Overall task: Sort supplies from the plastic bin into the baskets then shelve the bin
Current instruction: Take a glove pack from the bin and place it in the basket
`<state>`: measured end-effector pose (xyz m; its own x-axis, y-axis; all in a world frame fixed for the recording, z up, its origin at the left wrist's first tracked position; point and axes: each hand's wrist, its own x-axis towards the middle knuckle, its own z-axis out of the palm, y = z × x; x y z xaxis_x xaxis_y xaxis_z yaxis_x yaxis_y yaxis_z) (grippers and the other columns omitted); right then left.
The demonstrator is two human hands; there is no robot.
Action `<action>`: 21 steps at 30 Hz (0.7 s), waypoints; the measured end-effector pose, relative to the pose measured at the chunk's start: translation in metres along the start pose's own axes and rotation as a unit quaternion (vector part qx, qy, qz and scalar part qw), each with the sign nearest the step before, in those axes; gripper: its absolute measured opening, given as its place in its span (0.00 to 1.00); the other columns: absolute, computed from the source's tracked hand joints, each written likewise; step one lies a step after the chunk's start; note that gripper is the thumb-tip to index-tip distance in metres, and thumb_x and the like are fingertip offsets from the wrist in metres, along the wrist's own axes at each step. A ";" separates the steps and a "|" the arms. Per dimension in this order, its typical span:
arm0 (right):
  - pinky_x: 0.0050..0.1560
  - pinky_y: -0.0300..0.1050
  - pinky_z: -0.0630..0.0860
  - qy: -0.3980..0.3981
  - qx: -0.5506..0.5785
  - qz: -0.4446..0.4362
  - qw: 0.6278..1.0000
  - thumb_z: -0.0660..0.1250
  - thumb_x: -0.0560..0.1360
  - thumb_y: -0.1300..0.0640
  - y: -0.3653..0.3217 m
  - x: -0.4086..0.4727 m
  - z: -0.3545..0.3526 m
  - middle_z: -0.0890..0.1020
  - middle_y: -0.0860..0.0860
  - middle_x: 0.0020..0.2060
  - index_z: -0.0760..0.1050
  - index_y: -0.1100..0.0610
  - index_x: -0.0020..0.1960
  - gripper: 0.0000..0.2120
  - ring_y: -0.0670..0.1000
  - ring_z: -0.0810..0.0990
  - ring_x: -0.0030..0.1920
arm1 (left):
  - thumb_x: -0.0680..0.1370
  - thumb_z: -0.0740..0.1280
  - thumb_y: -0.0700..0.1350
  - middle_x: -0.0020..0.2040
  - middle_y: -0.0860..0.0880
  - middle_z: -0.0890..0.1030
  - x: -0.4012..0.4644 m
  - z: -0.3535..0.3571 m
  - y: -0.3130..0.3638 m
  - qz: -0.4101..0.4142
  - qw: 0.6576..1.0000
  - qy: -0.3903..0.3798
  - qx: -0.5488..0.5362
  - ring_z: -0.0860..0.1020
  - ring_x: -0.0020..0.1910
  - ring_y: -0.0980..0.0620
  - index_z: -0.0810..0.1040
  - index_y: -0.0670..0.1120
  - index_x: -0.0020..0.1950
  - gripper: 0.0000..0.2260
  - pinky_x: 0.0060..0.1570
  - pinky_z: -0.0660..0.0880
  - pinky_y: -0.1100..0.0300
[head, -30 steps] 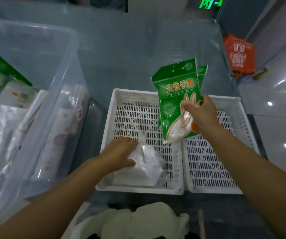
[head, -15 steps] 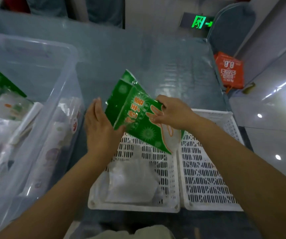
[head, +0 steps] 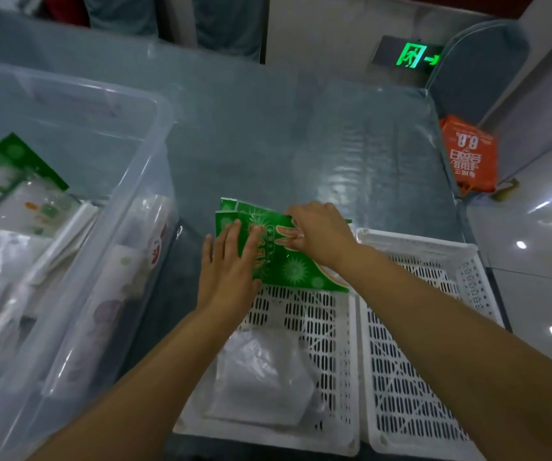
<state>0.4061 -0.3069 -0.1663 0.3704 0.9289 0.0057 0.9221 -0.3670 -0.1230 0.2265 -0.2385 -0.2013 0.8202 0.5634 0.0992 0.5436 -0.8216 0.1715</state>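
Both grips are on the green packets (head: 278, 257): the right hand (head: 321, 234) pinches their far right part with curled fingers, and the left hand (head: 229, 264) lies flat and open against their left side, pressing rather than clasping. I judge the packets are being laid into the far end of the left basket (head: 344, 344).

Largest first: the bench (head: 301, 144), covered in a clear wrinkled sheet, carries everything. The plastic bin (head: 68, 227) stands at the left, see-through, with more packets inside, one green-topped at its far left and pale wrapped ones nearer. The two white slotted baskets sit side by side at near centre; the right basket (head: 434, 344) shows nothing in it, while the left one holds a clear white bag (head: 261, 377) at its near end.

The packets' long axis runs from far left to near right, slanting across the basket's far rim. They lie between the two hands, so neither hand is clearly nearer. Free floor lies just near of them, between packets and white bag.

Writing: the packets carry yellow characters on a red band, too blurred to read, and a glove-shaped hand drawing. An orange bag (head: 471, 158) on the floor at far right shows "8.8" upside down. A green exit sign (head: 414, 56) glows far beyond.
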 end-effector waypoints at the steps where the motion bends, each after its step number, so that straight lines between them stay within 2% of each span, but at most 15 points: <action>1: 0.54 0.51 0.65 0.005 0.012 0.001 1.000 0.73 0.67 0.47 -0.001 -0.002 0.005 0.80 0.53 0.53 0.72 0.54 0.59 0.24 0.55 0.74 0.54 | 0.70 0.71 0.51 0.76 0.41 0.53 0.004 0.003 0.001 0.013 1.000 -0.005 0.014 0.50 0.75 0.43 0.48 0.52 0.76 0.42 0.72 0.42 0.46; 4: 0.59 0.51 0.63 0.054 -0.005 -0.001 0.999 0.72 0.67 0.46 -0.002 -0.016 0.020 0.76 0.54 0.58 0.69 0.55 0.63 0.28 0.56 0.71 0.58 | 0.72 0.69 0.49 0.77 0.41 0.50 0.010 0.013 0.003 0.042 0.998 -0.043 0.033 0.49 0.76 0.44 0.47 0.52 0.76 0.40 0.72 0.39 0.47; 6: 0.61 0.53 0.63 0.091 -0.018 0.022 0.995 0.72 0.67 0.45 0.000 -0.030 0.028 0.75 0.55 0.60 0.68 0.56 0.65 0.31 0.57 0.71 0.61 | 0.73 0.68 0.46 0.77 0.42 0.52 0.011 0.020 0.003 0.042 0.998 -0.053 0.015 0.51 0.75 0.44 0.50 0.52 0.76 0.38 0.72 0.42 0.47; 7: 0.65 0.54 0.61 0.080 -0.024 0.039 0.996 0.71 0.67 0.44 0.000 -0.038 0.032 0.72 0.56 0.63 0.65 0.55 0.68 0.33 0.58 0.68 0.64 | 0.73 0.68 0.46 0.77 0.42 0.53 0.011 0.022 0.003 0.042 0.997 -0.057 0.013 0.52 0.75 0.44 0.51 0.52 0.76 0.36 0.72 0.43 0.48; 10: 0.72 0.58 0.46 0.016 -0.037 0.076 0.996 0.65 0.70 0.40 0.001 -0.059 0.048 0.58 0.59 0.74 0.52 0.54 0.74 0.40 0.60 0.51 0.75 | 0.74 0.66 0.43 0.77 0.43 0.55 0.015 0.025 0.002 0.056 0.996 -0.065 0.019 0.53 0.75 0.44 0.51 0.53 0.75 0.35 0.73 0.46 0.48; 12: 0.72 0.58 0.39 -0.013 -0.035 0.092 0.995 0.61 0.72 0.37 -0.003 -0.069 0.057 0.45 0.57 0.76 0.41 0.53 0.75 0.43 0.58 0.38 0.75 | 0.72 0.67 0.40 0.76 0.43 0.58 0.020 0.021 0.004 0.059 0.996 -0.059 0.014 0.54 0.74 0.44 0.55 0.52 0.74 0.35 0.72 0.46 0.48; 14: 0.72 0.60 0.36 -0.031 -0.028 0.098 0.994 0.59 0.73 0.36 -0.007 -0.076 0.064 0.35 0.56 0.74 0.34 0.52 0.74 0.44 0.59 0.29 0.71 | 0.68 0.66 0.39 0.74 0.43 0.60 0.029 0.016 0.008 0.066 0.997 -0.035 0.004 0.55 0.74 0.45 0.61 0.49 0.71 0.33 0.72 0.46 0.47; 17: 0.70 0.65 0.33 -0.051 -0.035 0.096 0.993 0.56 0.73 0.35 -0.010 -0.077 0.070 0.31 0.56 0.71 0.30 0.52 0.73 0.45 0.62 0.26 0.69 | 0.68 0.65 0.42 0.75 0.45 0.58 0.054 0.010 0.013 0.090 0.995 -0.028 -0.016 0.51 0.75 0.46 0.60 0.47 0.72 0.33 0.72 0.42 0.48; 19: 0.70 0.65 0.31 -0.068 -0.053 0.104 0.991 0.55 0.73 0.34 -0.010 -0.072 0.070 0.31 0.57 0.72 0.28 0.52 0.72 0.45 0.61 0.25 0.69 | 0.70 0.66 0.47 0.77 0.46 0.55 0.076 0.007 0.014 0.111 0.992 -0.063 -0.015 0.49 0.76 0.47 0.55 0.47 0.74 0.35 0.73 0.42 0.47; 21: 0.70 0.64 0.33 -0.069 -0.055 0.103 0.991 0.56 0.73 0.35 -0.010 -0.068 0.068 0.34 0.57 0.73 0.32 0.52 0.73 0.44 0.61 0.29 0.71 | 0.71 0.68 0.50 0.76 0.45 0.56 0.093 0.007 0.014 0.117 0.986 -0.118 -0.030 0.51 0.75 0.47 0.52 0.47 0.75 0.38 0.73 0.44 0.47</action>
<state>0.3641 -0.3632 -0.2325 0.5394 0.8294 -0.1457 0.8384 -0.5450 0.0017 0.3115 -0.1978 -0.1963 0.9445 0.3171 -0.0862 0.3286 -0.9162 0.2292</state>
